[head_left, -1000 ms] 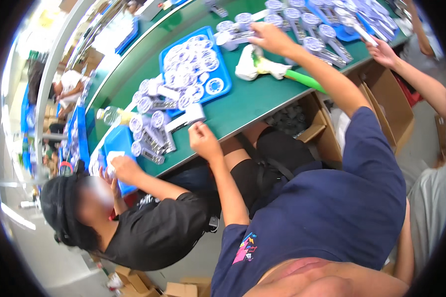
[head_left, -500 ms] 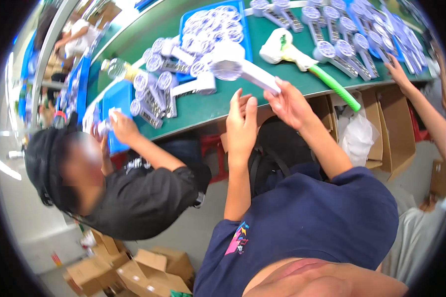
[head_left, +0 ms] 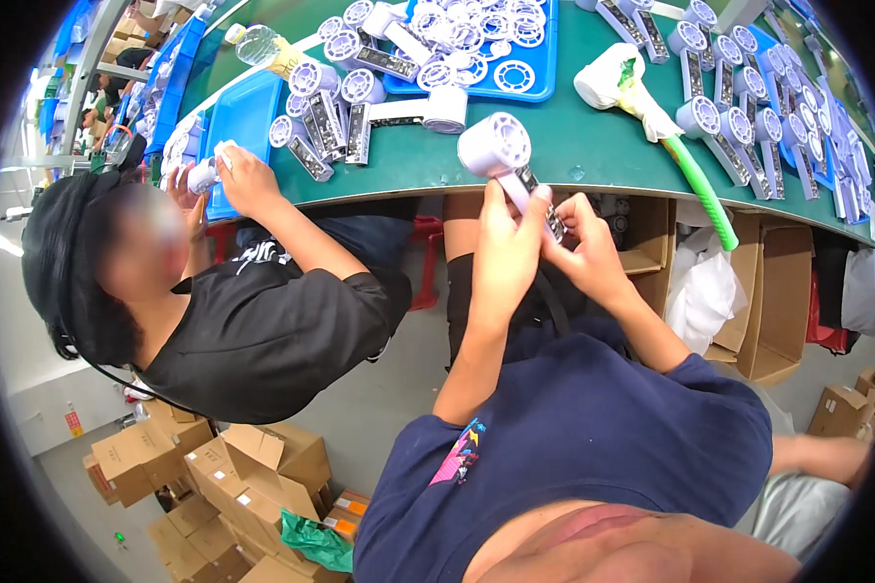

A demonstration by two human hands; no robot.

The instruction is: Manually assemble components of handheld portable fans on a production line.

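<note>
A pale lavender handheld fan body (head_left: 491, 148) is in front of me at the table's near edge, its round slotted head pointing up and away. My left hand (head_left: 507, 243) is closed round the handle, thumb along it. Inside the open handle shows a dark circuit board (head_left: 528, 180). My right hand (head_left: 589, 255) is closed at the handle's lower end, fingertips pinching there; whether they hold a small part too is hidden. Several similar fan bodies (head_left: 318, 117) lie just beyond, to the left, one on its side (head_left: 444, 109) nearest my hands.
A blue tray (head_left: 544, 89) holds many white rings. To the right lie a wrapped mallet-like tool with a green handle (head_left: 698, 189) and rows of fan bodies (head_left: 739, 146). A co-worker (head_left: 262, 321) sits at left, handling a white part. Cardboard boxes (head_left: 783, 301) stand under the table.
The fan body has turned from its closed side to show the circuit board. My left hand, open before, now grips its handle; my right hand has shifted to the lower end.
</note>
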